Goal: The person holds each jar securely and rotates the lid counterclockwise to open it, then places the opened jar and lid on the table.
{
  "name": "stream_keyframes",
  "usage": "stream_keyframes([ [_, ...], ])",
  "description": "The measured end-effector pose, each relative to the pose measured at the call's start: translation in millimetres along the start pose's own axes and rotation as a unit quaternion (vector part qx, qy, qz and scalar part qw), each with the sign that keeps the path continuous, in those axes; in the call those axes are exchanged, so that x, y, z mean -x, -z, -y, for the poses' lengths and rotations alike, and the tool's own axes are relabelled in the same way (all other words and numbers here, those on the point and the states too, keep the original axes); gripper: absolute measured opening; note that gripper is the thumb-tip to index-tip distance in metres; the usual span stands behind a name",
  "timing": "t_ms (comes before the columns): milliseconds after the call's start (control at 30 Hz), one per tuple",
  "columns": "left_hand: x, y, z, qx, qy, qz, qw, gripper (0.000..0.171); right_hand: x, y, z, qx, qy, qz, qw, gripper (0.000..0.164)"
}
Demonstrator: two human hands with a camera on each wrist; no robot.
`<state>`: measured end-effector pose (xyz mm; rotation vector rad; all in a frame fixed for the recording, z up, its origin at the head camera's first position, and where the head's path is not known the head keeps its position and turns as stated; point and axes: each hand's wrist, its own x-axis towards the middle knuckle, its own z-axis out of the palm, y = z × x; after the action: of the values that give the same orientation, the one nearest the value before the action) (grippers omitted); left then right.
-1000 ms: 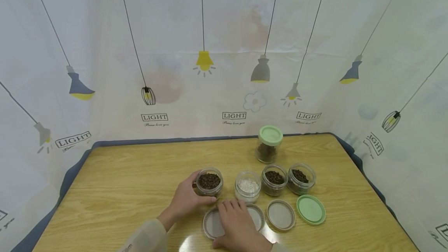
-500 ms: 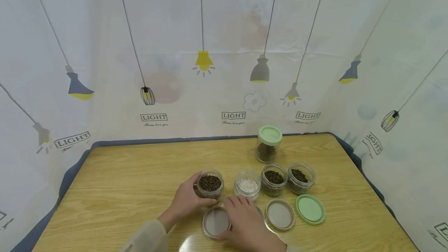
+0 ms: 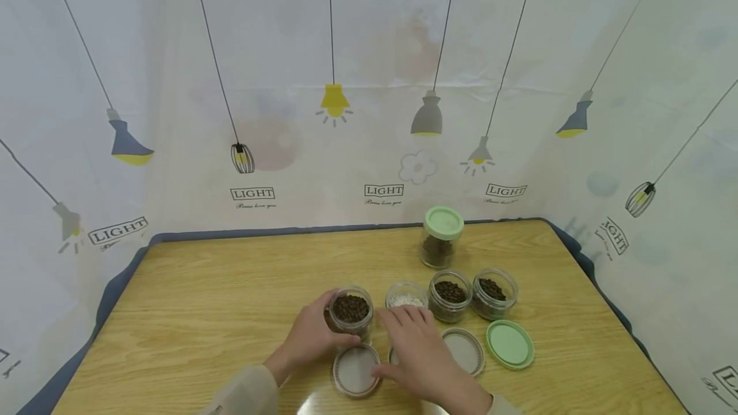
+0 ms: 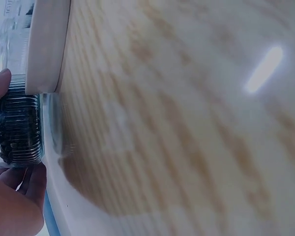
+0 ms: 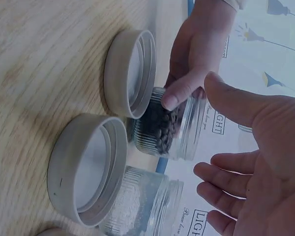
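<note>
My left hand (image 3: 310, 333) grips a ribbed glass jar (image 3: 350, 308) of dark coffee beans, thumb on its near side. In the left wrist view the fingers wrap the ribbed jar (image 4: 20, 125), and beans show through the glass. A pale lid (image 3: 356, 373) lies inside up just in front of it. My right hand (image 3: 419, 354) hovers with spread fingers above a second pale lid, mostly covered in the head view. The right wrist view shows its palm (image 5: 280, 162) holding nothing. Just beyond its fingertips stands a glass jar of white grains (image 3: 406, 295).
Two open jars of coffee beans (image 3: 450, 296) (image 3: 494, 293) stand to the right. In front lie a pale lid (image 3: 466, 351) and a green lid (image 3: 510, 344). A taller jar with a green lid (image 3: 443, 223) stands behind, near the table's (image 3: 230, 280) back edge.
My left hand and its bean jar have shifted slightly right and nearer to me. My right hand has moved right, off the leftmost pale lid, which is uncovered.
</note>
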<state>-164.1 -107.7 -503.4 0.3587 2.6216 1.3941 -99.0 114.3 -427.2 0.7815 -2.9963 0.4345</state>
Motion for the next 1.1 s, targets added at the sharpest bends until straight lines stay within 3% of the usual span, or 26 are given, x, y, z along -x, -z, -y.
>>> stream_keyframes([
  [333, 2.0, -2.3, 3.0, 0.014, -0.019, 0.018, 0.9996, 0.095, 0.6, 0.9, -2.5, -0.007, -0.007, 0.015, 1.0, 0.087],
  [867, 0.3, -0.2, -1.0, 0.029, -0.006, 0.045, 0.9985, 0.097, 2.8, -4.9, -9.9, -0.016, -0.004, -0.003, 1.0, 0.087],
  [1100, 2.1, 3.0, -2.4, 0.026, -0.01, 0.057, 0.998, 0.106, 4.2, -1.7, -13.3, -0.025, -0.006, -0.025, 0.999, 0.09],
])
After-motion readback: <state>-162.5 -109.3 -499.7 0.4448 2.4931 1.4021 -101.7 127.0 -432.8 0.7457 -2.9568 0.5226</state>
